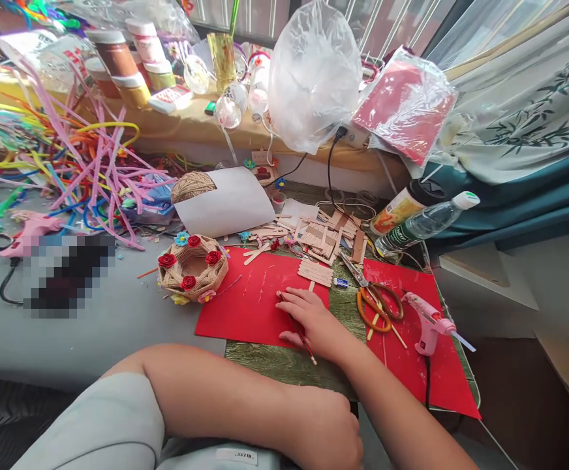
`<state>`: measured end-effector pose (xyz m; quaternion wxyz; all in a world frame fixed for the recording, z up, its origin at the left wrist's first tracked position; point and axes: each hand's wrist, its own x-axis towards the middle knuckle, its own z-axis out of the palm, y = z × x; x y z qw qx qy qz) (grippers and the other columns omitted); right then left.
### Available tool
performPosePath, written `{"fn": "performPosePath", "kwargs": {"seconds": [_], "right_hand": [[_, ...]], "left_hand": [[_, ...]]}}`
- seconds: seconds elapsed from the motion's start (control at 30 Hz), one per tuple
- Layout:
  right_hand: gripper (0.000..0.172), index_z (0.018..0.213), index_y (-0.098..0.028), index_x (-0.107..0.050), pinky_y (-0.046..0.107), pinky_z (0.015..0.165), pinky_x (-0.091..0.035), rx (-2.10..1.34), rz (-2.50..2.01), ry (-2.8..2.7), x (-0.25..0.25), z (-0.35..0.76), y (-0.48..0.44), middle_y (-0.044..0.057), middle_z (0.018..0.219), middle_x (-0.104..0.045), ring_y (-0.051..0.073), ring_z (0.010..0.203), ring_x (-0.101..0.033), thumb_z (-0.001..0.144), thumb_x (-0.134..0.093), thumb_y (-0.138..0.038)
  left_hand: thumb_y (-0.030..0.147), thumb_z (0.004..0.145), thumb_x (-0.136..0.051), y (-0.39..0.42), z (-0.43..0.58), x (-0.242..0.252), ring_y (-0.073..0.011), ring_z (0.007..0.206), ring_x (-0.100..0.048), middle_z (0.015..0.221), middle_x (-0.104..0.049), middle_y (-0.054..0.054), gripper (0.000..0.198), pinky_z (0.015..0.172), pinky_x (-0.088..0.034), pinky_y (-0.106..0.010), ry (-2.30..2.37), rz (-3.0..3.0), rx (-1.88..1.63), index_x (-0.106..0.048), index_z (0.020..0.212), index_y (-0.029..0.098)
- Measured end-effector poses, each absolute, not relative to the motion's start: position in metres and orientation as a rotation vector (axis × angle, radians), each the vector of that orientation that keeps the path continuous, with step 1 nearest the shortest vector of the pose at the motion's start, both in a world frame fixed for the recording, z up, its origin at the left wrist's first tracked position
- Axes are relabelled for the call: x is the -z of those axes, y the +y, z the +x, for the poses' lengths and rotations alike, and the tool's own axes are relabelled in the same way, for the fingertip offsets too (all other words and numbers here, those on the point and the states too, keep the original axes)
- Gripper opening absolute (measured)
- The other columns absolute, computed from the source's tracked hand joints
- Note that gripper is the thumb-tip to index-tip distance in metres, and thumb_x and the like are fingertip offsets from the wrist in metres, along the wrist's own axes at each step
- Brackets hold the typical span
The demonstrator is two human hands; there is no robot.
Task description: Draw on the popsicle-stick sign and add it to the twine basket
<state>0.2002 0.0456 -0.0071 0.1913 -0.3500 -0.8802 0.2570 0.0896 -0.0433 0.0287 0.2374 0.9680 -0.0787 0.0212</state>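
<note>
My right hand point(308, 323) lies over a red sheet point(245, 294), with a dark red pencil point(301, 331) held loosely between thumb and fingers. The pencil slants from the fingertips back toward the wrist. Nearer my body, my left hand point(326, 424) is curled closed with its knuckles up; its palm and whatever may be inside are hidden. Just beyond my right fingertips lies a small panel of craft sticks point(316, 271), beside a little blue-and-white eraser point(340, 282). A twine-wrapped basket with red roses point(194, 269) touches the sheet's left side.
Scissors point(372, 294) and a pink glue gun point(429, 323) lie on the right red sheet point(412, 372). Craft sticks point(321, 235) are piled behind, near a water bottle point(424, 225). Twine point(194, 187) and pink pipe cleaners point(108, 170) are at back left.
</note>
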Motion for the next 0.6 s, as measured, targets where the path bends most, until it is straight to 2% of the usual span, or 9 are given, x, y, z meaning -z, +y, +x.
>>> {"fn": "performPosePath", "kwargs": {"seconds": [0.17, 0.37, 0.47, 0.6], "right_hand": [[0.064, 0.143, -0.029, -0.056, 0.06, 0.115, -0.041, -0.805, -1.021, -2.472, 0.003, 0.231, 0.04, 0.015, 0.148, -0.058, 0.032, 0.144, -0.046, 0.084, -0.081, -0.032], [0.062, 0.143, -0.03, -0.054, 0.064, 0.114, -0.043, -0.864, -1.106, -2.433, 0.005, 0.253, 0.016, 0.015, 0.15, -0.055, 0.034, 0.145, -0.045, 0.086, -0.078, -0.033], [0.065, 0.147, -0.033, -0.05, 0.068, 0.114, -0.042, -0.814, -1.191, -2.422, 0.009, 0.253, -0.001, 0.014, 0.153, -0.052, 0.036, 0.146, -0.044, 0.087, -0.076, -0.031], [0.067, 0.147, -0.034, -0.049, 0.067, 0.113, -0.044, -0.822, -1.263, -2.418, 0.005, 0.264, -0.01, 0.014, 0.152, -0.053, 0.037, 0.145, -0.045, 0.086, -0.076, -0.032]], "left_hand": [[0.025, 0.089, -0.058, -0.048, 0.056, -0.039, -0.0201, 0.073, -0.059, 0.085, -0.07, -0.009, 0.016, 0.055, -0.035, -0.036, 0.046, 2.903, -0.233, -0.074, 0.084, 0.023], [0.027, 0.085, -0.063, -0.045, 0.031, -0.045, -0.0292, 0.077, -0.065, 0.085, -0.072, -0.016, 0.03, 0.069, -0.048, -0.046, 0.784, 2.796, 0.382, -0.076, 0.109, 0.013], [0.027, 0.067, -0.081, -0.034, 0.028, -0.039, -0.0364, 0.085, -0.068, 0.09, -0.075, -0.02, 0.045, 0.08, -0.051, -0.058, 0.874, 2.703, 0.445, -0.078, 0.11, 0.014], [0.023, 0.033, -0.096, -0.023, 0.034, -0.017, -0.0491, 0.103, -0.067, 0.103, -0.077, -0.021, 0.057, 0.098, -0.04, -0.075, 0.905, 2.554, 0.497, -0.083, 0.09, 0.026]]}}
